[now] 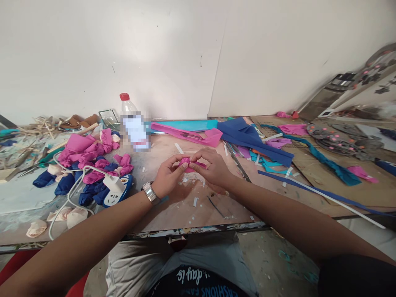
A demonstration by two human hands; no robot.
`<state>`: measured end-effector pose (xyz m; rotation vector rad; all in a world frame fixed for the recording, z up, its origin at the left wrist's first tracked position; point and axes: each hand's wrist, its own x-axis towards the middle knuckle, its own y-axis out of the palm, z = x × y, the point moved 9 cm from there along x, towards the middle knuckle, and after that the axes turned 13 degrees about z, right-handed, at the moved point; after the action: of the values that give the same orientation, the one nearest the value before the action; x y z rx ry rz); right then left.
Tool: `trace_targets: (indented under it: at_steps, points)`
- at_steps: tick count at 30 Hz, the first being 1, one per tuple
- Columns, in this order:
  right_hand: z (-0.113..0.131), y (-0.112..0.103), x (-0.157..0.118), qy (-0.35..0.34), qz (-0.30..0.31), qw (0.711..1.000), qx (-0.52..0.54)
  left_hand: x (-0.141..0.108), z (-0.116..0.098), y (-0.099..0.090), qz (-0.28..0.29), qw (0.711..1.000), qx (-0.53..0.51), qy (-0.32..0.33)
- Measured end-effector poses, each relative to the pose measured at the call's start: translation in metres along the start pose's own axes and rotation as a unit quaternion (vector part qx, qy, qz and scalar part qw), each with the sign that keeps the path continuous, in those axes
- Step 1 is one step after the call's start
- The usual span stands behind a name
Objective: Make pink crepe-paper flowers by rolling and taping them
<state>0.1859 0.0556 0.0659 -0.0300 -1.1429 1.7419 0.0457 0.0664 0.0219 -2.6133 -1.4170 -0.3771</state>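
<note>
Between both hands, pink cloth above the worktop [182,210]

Left hand [168,175] and right hand [213,167] pinch the pink cloth [185,163] between fingertips; a pale wall [173,62] stands behind.

Along the table's [229,208] back edge stands a clear, glossy plastic bottle [128,105]. Toward its left corner lie rough, matt wood sticks [41,127]; near its left front edge, a smooth plastic socket [115,197]. The watch [150,192] is shiny metal.
</note>
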Motion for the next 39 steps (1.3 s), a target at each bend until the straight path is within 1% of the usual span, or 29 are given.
trace_targets:
  at_steps: [3, 11, 19, 21, 24, 27, 29, 30, 34, 37, 39]
  points:
    - [0.002, 0.0, 0.0, -0.005, 0.001, 1.0, 0.001, 0.0, -0.001, -0.002, -0.01, 1.0, 0.002, -0.003]
    - [0.002, -0.001, 0.0, -0.008, -0.006, 1.0, -0.012, 0.0, 0.007, -0.004, -0.015, 1.0, -0.023, -0.009]
    - [-0.002, 0.001, 0.0, 0.001, -0.001, 1.0, 0.009, 0.001, 0.006, 0.002, 0.015, 0.999, -0.038, -0.004]
    - [0.0, 0.003, 0.001, -0.011, 0.014, 1.0, 0.008, 0.002, 0.007, 0.003, 0.02, 0.999, -0.05, 0.0]
    - [0.009, 0.009, 0.002, -0.05, 0.054, 0.997, 0.004, 0.001, 0.011, 0.001, 0.006, 0.997, -0.073, -0.003]
    - [0.015, 0.012, 0.002, -0.075, 0.072, 0.995, 0.007, 0.001, 0.015, 0.003, 0.005, 0.996, -0.089, -0.015]
    - [0.014, 0.011, 0.002, -0.067, 0.068, 0.995, 0.019, 0.001, 0.014, 0.004, 0.007, 0.996, -0.085, -0.017]
    - [0.012, 0.01, 0.002, -0.06, 0.062, 0.996, 0.026, 0.001, 0.013, 0.002, -0.001, 0.997, -0.078, -0.013]
    - [0.003, 0.005, 0.001, -0.026, 0.022, 0.998, 0.043, -0.001, 0.008, -0.011, -0.067, 0.997, -0.035, 0.008]
    - [-0.004, 0.0, -0.001, -0.001, -0.012, 0.999, 0.034, -0.002, 0.009, -0.017, -0.088, 0.996, -0.018, 0.0]
    - [-0.006, -0.003, -0.002, 0.002, -0.029, 0.999, 0.03, -0.001, 0.01, -0.02, -0.096, 0.995, -0.012, -0.01]
